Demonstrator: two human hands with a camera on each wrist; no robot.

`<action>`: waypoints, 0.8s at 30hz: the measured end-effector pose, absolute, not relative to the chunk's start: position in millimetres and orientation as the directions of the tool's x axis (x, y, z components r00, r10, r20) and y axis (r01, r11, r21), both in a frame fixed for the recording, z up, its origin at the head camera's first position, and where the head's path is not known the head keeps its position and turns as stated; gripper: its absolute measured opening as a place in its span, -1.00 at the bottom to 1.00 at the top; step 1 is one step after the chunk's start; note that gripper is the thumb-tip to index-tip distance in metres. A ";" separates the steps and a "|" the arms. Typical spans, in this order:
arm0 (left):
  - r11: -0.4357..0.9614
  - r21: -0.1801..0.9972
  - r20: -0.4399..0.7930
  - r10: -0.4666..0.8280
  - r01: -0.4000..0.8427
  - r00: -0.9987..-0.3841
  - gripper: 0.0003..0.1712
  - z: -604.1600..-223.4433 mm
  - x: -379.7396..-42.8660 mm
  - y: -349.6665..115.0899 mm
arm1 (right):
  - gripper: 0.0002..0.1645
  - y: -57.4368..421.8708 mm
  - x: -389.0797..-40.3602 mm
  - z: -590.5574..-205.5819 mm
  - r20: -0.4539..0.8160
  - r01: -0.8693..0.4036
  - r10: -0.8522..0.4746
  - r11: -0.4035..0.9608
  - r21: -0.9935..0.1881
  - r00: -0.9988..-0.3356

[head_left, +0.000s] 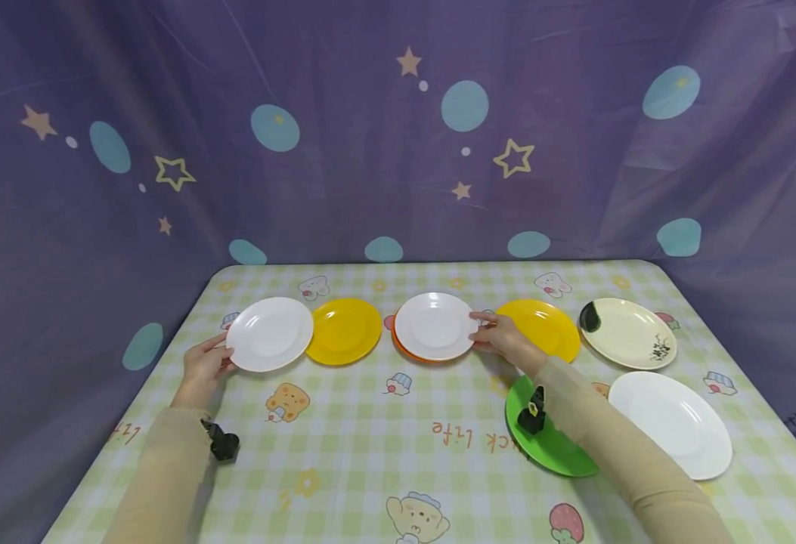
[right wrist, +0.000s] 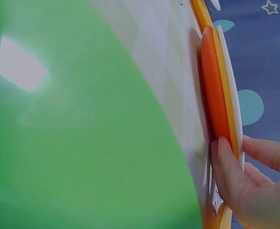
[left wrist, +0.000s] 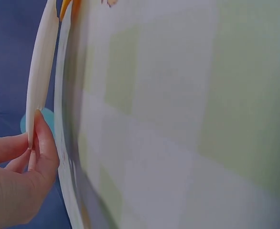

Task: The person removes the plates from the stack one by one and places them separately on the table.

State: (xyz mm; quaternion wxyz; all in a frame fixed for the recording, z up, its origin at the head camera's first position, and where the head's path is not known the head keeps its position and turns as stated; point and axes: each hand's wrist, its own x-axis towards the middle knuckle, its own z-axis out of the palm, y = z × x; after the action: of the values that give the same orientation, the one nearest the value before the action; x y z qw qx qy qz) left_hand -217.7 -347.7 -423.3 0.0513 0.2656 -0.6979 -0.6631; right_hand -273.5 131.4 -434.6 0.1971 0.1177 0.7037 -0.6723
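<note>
My left hand (head_left: 202, 368) pinches the near-left rim of a white plate (head_left: 270, 335), thumb on one face and fingers on the other. In the left wrist view this plate (left wrist: 42, 62) stands off the tablecloth; in the head view it overlaps the edge of a yellow plate (head_left: 345, 331). Farther right, my right hand (head_left: 506, 340) grips the right rim of a small stack. A white plate (head_left: 436, 326) tops it, hiding most of what is under it. The right wrist view shows a yellow plate (right wrist: 224, 76) and an orange plate (right wrist: 211, 86) below the white one.
Beyond my right hand lies another yellow plate (head_left: 539, 326), beside a cream plate (head_left: 625, 332) with dark decoration. A green plate (head_left: 547, 446) is partly under my right forearm. At its right lies a larger white plate (head_left: 670, 423). A purple curtain (head_left: 370, 181) hangs behind the table.
</note>
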 end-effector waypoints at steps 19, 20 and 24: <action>-0.042 0.940 -0.317 -0.468 -0.338 -0.825 -0.38 -431.6 -221.6 -368.6 | -0.34 132.7 -274.0 -436.0 -0.421 0.415 -0.112 0.071 -0.907 -0.900; -0.046 0.938 -0.324 -0.470 -0.343 -0.821 -0.38 -432.1 -222.1 -368.9 | -0.34 132.8 -273.8 -436.1 -0.420 0.414 -0.113 0.073 -0.907 -0.901; -0.050 0.926 -0.350 -0.488 -0.374 -0.799 -0.38 -433.1 -223.4 -369.2 | -0.35 133.1 -273.9 -436.7 -0.423 0.418 -0.111 0.067 -0.906 -0.899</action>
State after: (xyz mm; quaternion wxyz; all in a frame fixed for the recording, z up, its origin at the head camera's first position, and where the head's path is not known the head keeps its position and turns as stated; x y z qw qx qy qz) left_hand -223.4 -369.2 -433.1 0.0437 0.3136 -0.6877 -0.6533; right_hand -273.9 133.1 -436.7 0.1961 0.1089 0.7034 -0.6744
